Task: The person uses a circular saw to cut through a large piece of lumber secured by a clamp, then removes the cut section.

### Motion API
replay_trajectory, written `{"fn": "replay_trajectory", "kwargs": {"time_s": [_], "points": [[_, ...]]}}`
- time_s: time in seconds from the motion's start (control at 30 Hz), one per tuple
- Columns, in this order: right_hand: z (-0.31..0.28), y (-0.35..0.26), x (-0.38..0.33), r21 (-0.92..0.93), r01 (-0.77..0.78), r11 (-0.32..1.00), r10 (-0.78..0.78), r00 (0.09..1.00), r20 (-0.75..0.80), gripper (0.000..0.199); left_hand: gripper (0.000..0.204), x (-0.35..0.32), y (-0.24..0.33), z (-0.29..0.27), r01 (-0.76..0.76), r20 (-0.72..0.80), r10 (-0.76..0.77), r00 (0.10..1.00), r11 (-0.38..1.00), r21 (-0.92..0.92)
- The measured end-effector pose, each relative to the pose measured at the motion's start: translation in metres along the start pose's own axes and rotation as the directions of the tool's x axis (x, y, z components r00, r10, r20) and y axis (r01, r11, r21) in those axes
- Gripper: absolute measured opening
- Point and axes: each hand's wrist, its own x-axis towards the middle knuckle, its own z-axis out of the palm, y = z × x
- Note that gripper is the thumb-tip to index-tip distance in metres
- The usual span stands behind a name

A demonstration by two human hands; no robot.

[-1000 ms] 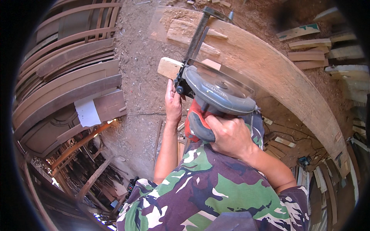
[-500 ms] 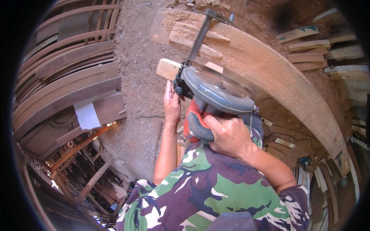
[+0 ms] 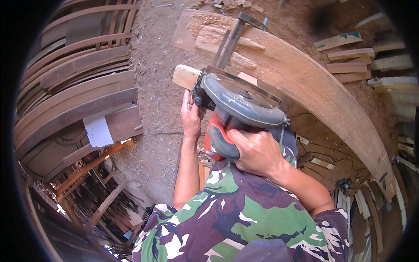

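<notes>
A circular saw (image 3: pixel 244 99) with a grey guard and red-and-black body is held in front of my chest. My right hand (image 3: pixel 258 150) is wrapped round its rear handle. Left of the saw, my left hand (image 3: pixel 191 118) points upward, its fingertips at the lower edge of a pale wooden block (image 3: pixel 185 77). That block sticks out beyond the front of the saw's base; its other end is hidden. Some of the left fingers are hidden behind the saw's front. Beyond the saw, a dark metal bar clamp (image 3: pixel 231 43) lies across a wide, dusty wooden plank (image 3: pixel 297 61).
Curved wooden panels (image 3: pixel 78 96) are stacked at left, with a white sheet (image 3: pixel 98 132) on them. Offcuts (image 3: pixel 349 65) lie at right. A power strip (image 3: pixel 302 139) and cables lie on the dusty ground near a small blue tool (image 3: pixel 344 183).
The saw, the wooden block and both hands have shifted slightly left together. A second thin bar beside the clamp now shows. Both hands keep their places on the saw and block.
</notes>
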Motion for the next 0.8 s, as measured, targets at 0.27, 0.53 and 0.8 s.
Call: {"fn": "replay_trajectory", "kwargs": {"time_s": [0.27, 0.53, 0.8], "points": [[0.002, -0.005, 0.006, -0.004, -0.002, 1.0, 0.002, 1.0, -0.021, 0.03, 0.069, 0.009, -0.015, -0.015, 0.002, 0.058, -0.003, 0.998, 1.0, 0.015], [0.012, -0.011, 0.017, -0.021, -0.015, 1.0, 0.014, 1.0, -0.013, 0.025, 0.065, 0.016, -0.005, -0.02, -0.043, 0.046, 0.04, 0.998, 0.996, 0.074], [0.043, -0.038, 0.09, -0.065, -0.041, 0.997, 0.039, 0.999, -0.024, 0.025, 0.042, 0.065, 0.026, -0.061, -0.113, 0.125, 0.116, 0.985, 0.993, -0.026]]}}
